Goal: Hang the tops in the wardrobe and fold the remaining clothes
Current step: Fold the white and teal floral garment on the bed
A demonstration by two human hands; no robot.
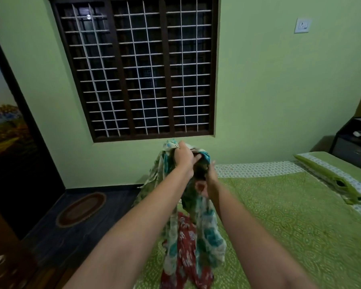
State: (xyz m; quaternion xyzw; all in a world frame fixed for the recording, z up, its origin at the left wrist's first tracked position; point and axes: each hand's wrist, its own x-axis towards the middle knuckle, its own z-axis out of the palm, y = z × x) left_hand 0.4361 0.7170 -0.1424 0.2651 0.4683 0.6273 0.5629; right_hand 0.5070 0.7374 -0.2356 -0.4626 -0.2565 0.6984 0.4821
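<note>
Both of your arms reach forward over the near left part of the bed [290, 215], lifting a teal and cream printed garment [204, 236] up in front of the window [138, 67]. Your left hand [182, 157] is the higher one, its fingers curled tight around a bunched top edge of the cloth. Your right hand [209, 181] sits just below and beside it, fingers closed on another fold of the same garment; the fingertips are partly buried in the fabric, so you cannot see exactly how they pinch. The cloth hangs down from both grips in loose folds, and its lower end trails to the bedspread near the bed's left edge. A red floral garment [184, 255] lies crumpled on the bed directly under the hanging cloth, touching it, close to the near left corner. A green pillow [333, 174] rests at the far right end of the bed, with a dark bedside cabinet [354, 142] beyond it. An oval mat [81, 208] lies on the dark floor left of the bed, below the window, and a dark wardrobe door [6, 130] with a painted scene stands at the left edge.
</note>
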